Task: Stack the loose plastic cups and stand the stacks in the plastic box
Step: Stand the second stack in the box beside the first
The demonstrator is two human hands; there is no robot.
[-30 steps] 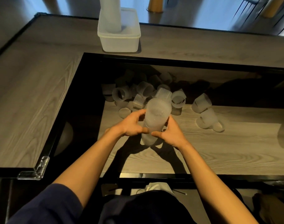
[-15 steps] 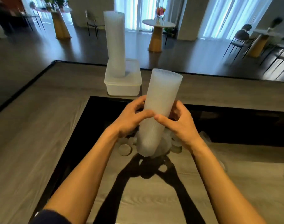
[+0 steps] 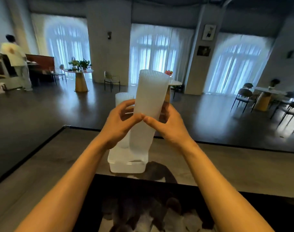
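A tall stack of translucent ribbed plastic cups (image 3: 149, 97) is held between both hands, tilted slightly to the right, with its lower end over the white plastic box (image 3: 126, 166). My left hand (image 3: 121, 123) grips the stack's left side and my right hand (image 3: 166, 124) grips its right side; the thumbs meet at the front. A second cup stack (image 3: 123, 98) stands in the box behind my left hand, mostly hidden. Loose cups (image 3: 143, 220) lie dim and blurred in the recessed well at the bottom.
The box sits on the wooden counter (image 3: 226, 166), near the edge of the dark well (image 3: 201, 203). Beyond the counter's far edge is an open room with tables, chairs and a person (image 3: 15, 62) at the far left.
Both hands have lifted the stack out of the well and carried it forward over the box. The view has tilted upward, so the room now fills the upper frame.
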